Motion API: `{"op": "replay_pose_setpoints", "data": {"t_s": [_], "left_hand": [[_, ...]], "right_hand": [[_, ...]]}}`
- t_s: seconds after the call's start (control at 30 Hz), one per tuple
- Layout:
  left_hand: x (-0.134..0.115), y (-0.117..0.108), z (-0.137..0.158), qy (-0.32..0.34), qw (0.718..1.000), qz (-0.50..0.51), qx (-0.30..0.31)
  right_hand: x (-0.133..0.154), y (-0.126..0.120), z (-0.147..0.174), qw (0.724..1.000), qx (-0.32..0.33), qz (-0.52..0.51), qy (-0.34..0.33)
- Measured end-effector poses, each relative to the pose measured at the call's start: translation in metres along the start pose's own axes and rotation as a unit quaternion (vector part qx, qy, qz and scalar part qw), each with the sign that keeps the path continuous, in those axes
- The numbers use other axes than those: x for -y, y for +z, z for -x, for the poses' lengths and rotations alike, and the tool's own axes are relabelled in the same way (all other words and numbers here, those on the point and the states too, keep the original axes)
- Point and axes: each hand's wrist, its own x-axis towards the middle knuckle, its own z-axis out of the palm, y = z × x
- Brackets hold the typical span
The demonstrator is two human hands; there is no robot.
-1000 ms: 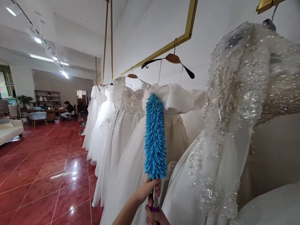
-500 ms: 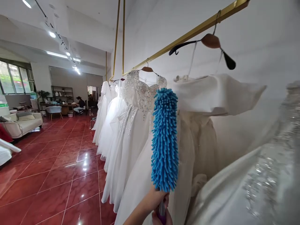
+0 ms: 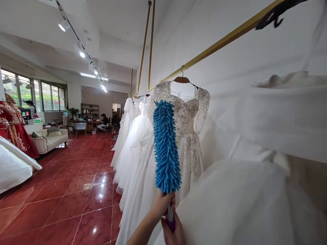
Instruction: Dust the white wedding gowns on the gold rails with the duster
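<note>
1. Far left, a red gown (image 3: 11,131) with gold embroidery stands by the windows, and below it a smooth white skirt (image 3: 15,166) juts in from the edge.
2. A pale sofa (image 3: 49,139) sits on the glossy red tile floor (image 3: 63,204), which mirrors the ceiling lights. Behind it, at the far end of the room, a person (image 3: 103,120) sits at a desk (image 3: 89,123).
3. My left hand (image 3: 162,204) is closed around the top of the duster's handle, fingers curled tight just under the fluffy head, my forearm rising from the bottom edge.
4. The duster (image 3: 166,146) stands nearly upright at the centre, in front of the gowns. Its head is long, rounded and bright blue, made of soft noodle-like tufts; below it comes a thin metal shaft and a purple grip.
5. My right hand (image 3: 172,231) is clamped on the purple grip, just beneath my left, the two touching.
6. Behind the duster hangs a beaded dress (image 3: 189,115) with sparkling silver work on the bodice and short sleeves, on a wooden hanger (image 3: 182,79).
7. More white dresses (image 3: 130,129) trail off along the slim gold rail (image 3: 217,42), which slants up to the right.
8. On the right, a blurred tulle skirt (image 3: 242,200), soft and sheer, fills the near view.
</note>
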Motion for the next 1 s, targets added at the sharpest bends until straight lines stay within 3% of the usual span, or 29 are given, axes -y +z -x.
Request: {"op": "replay_pose_setpoints", "data": {"t_s": [0.07, 0.17, 0.33, 0.47, 0.57, 0.67, 0.77, 0.9, 1.0], "left_hand": [[-0.011, -0.010, -0.039, 0.017, 1.000, 0.000, -0.004], [-0.008, -0.024, -0.084, 0.021, 1.000, 0.002, -0.023], [0.007, -0.047, -0.117, 0.014, 1.000, 0.014, -0.007], [-0.009, -0.059, -0.143, 0.053, 0.998, 0.033, 0.026], [-0.022, -0.066, -0.172, 0.081, 0.995, 0.043, 0.034], [-0.016, -0.076, -0.198, 0.083, 0.994, 0.056, 0.044], [0.000, -0.096, -0.209, 0.055, 0.994, 0.064, 0.063], [0.000, -0.127, -0.214, 0.032, 0.992, 0.087, 0.086], [-0.018, -0.141, -0.224, 0.029, 0.992, 0.033, 0.121]], "right_hand": [[0.014, 0.017, -0.036, 0.999, 0.007, 0.032, -0.003], [0.007, 0.033, -0.076, 0.998, 0.051, 0.039, 0.017], [-0.019, 0.041, -0.118, 0.987, 0.115, 0.109, -0.010], [0.004, 0.045, -0.154, 0.974, 0.153, 0.133, -0.097], [0.021, 0.062, -0.175, 0.983, 0.118, 0.096, -0.104], [0.014, 0.081, -0.187, 0.992, 0.077, 0.086, -0.048], [-0.004, 0.091, -0.196, 0.985, 0.114, 0.131, -0.008], [-0.017, 0.099, -0.212, 0.974, 0.147, 0.161, -0.054], [-0.027, 0.119, -0.224, 0.985, 0.090, 0.128, -0.076]]}}
